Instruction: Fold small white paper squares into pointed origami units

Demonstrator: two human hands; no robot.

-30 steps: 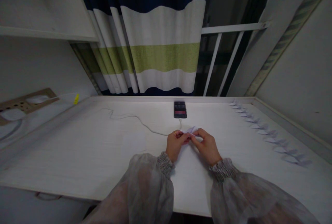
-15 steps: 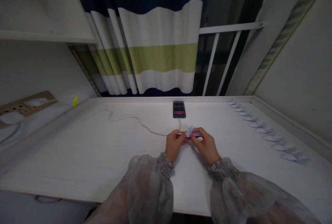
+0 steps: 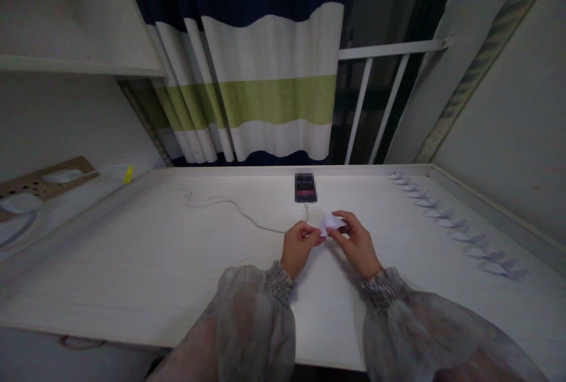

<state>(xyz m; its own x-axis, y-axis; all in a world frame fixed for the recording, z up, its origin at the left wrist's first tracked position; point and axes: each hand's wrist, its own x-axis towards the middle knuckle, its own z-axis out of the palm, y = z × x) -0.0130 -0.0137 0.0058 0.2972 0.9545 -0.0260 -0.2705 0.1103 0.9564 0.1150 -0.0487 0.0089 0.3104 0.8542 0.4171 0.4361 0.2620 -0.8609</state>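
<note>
Between my two hands is a small piece of folded white paper, raised over the white desk. My left hand pinches its left end between thumb and fingers. With thumb and fingertips, my right hand grips its right side, where a pointed corner sticks out. The fingers partly cover the folds, so its full shape is hidden. Just beyond the hands lies a phone with a pale cable plugged into its near end.
A row of folded white paper pieces runs along the desk's right side. A power strip with plugs is at the left wall. Behind the desk hang a striped curtain and a white window rail.
The folded paper has been turned and now shows a broader, flatter face with a point to the right. My right hand has shifted slightly; my left hand has barely moved.
</note>
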